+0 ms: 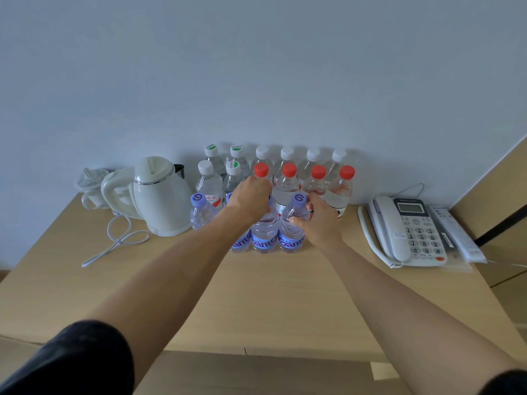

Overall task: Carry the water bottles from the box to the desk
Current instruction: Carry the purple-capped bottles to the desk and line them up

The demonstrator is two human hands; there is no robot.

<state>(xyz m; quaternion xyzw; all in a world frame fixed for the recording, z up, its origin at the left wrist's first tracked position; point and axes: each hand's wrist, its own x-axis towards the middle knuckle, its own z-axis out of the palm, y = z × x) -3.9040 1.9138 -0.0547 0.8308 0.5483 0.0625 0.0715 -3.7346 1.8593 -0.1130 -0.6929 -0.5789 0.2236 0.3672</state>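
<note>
From my head camera, I look down at a pale wooden desk (256,303) set against a plain light wall. Both my bare forearms reach up from the bottom of the frame toward its centre.

My left hand (249,199) lies over the top of a clear plastic water bottle with a blue label (264,235), covering its cap; my fingers curl down around the neck. My right hand (318,220) grips the neighbouring clear bottle with a lilac cap (293,223) at its shoulder, thumb in front and fingers wrapped behind; a dark ring sits on one finger. Both bottles stand upright on the desk, touching each other, at centre frame. Two more lilac-capped bottles stand to their left, one partly hidden by my left wrist.

Behind them, against the wall, stand a row of four red-capped clear bottles (315,183), a back row of white-capped bottles (286,158), and green-and-white-capped bottles (211,155) toward the left.

Left of centre sits a cream plastic electric kettle (159,198), its white cord (117,240) looped on the desk. At the right of the frame rests a white corded desk telephone (405,229) with a white remote control (456,235) just beside it.
</note>
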